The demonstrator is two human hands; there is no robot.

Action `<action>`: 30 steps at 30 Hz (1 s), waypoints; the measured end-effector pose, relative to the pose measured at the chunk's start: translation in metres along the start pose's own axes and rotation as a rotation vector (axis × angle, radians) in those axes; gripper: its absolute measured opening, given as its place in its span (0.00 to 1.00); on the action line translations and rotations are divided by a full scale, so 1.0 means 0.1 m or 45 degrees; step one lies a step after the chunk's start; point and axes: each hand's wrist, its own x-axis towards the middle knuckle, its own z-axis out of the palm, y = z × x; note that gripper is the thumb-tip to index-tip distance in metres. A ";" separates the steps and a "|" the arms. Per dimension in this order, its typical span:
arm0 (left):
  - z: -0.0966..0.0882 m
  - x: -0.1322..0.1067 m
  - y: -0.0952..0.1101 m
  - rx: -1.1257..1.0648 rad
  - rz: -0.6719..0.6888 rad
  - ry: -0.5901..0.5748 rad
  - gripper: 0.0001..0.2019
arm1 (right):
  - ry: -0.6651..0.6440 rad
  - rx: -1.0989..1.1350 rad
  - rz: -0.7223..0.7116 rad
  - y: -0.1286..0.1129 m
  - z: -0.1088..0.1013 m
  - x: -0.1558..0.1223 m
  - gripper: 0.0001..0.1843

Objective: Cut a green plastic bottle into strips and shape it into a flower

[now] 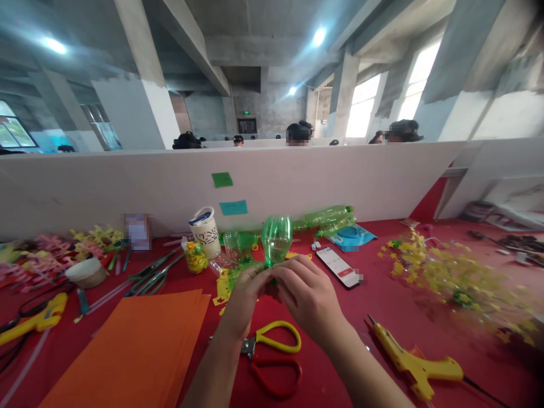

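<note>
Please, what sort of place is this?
Probably a shared craft workshop: a yellow glue gun and orange sheets lie on the red table, and people's heads show beyond the white partition.

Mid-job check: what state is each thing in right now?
Green bottle piece: held, narrow end down.
Left hand: closed at its lower end.
Right hand: fingers bent at the same end.
Cutters: handles spread, unheld.
Phone: screen lit.
Orange sheets: stacked flat.
Right glue gun: lying down, unheld.
White container: upright.
</note>
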 end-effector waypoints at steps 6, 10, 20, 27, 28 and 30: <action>0.00 0.00 0.01 -0.014 -0.007 -0.037 0.08 | 0.006 0.127 0.114 0.01 -0.04 0.02 0.10; -0.01 -0.01 0.00 -0.004 0.042 -0.038 0.07 | -0.007 0.230 0.095 0.02 -0.08 0.03 0.12; 0.00 -0.01 -0.03 -0.103 -0.015 0.024 0.06 | 0.158 0.150 0.256 0.06 -0.11 0.02 0.12; -0.03 0.01 -0.10 -0.112 -0.029 0.077 0.06 | 0.112 0.116 0.332 0.03 -0.10 0.03 0.13; -0.03 0.01 -0.10 -0.098 -0.024 0.076 0.06 | 0.112 0.115 0.344 0.03 -0.09 0.03 0.13; -0.02 0.02 -0.10 -0.056 -0.015 0.062 0.06 | 0.111 0.119 0.371 0.03 -0.09 0.02 0.13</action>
